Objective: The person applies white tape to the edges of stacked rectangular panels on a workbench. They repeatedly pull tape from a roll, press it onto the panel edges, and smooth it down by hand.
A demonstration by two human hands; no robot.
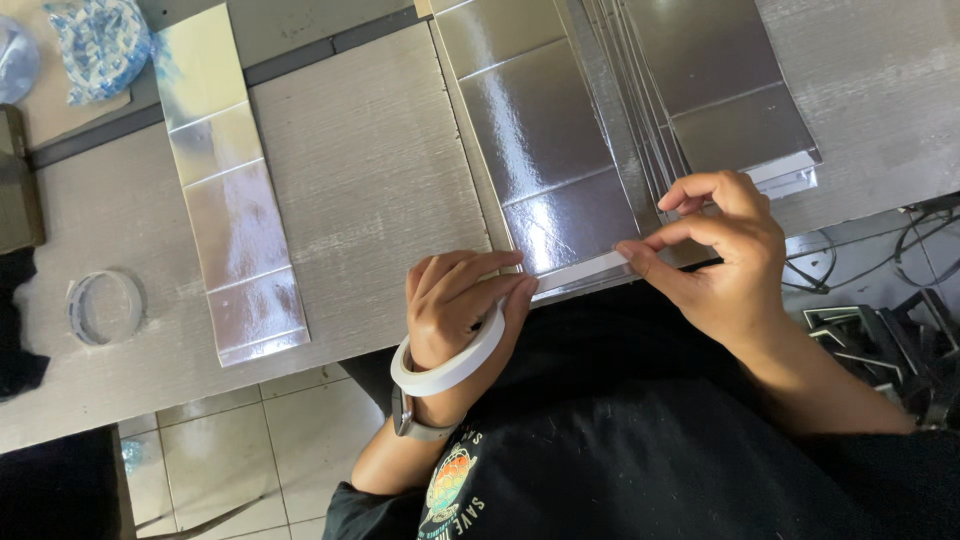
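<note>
Our left hand (455, 305) wears the tape roll (450, 365), fingers curled; right hand (725, 255) pinches the thin, sticky, probably flimsy tape strip (585, 272) along the stiff foil card (545, 150), lower centre.

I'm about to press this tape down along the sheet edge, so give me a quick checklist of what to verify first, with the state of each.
1. Tape roll in hand: ok, left hand holds it around the wrist side.
2. Tape strip pulled out: ok, stretched between both hands.
3. Free end held: ok, right hand pinches it.
4. Strip along near edge of the shiny sheet: ok, it appears to follow that edge.
5. Strip already stuck flat: cannot tell.
6. Spare sheets clear of the strip: not ok, the stack lies under the right fingers.
</note>
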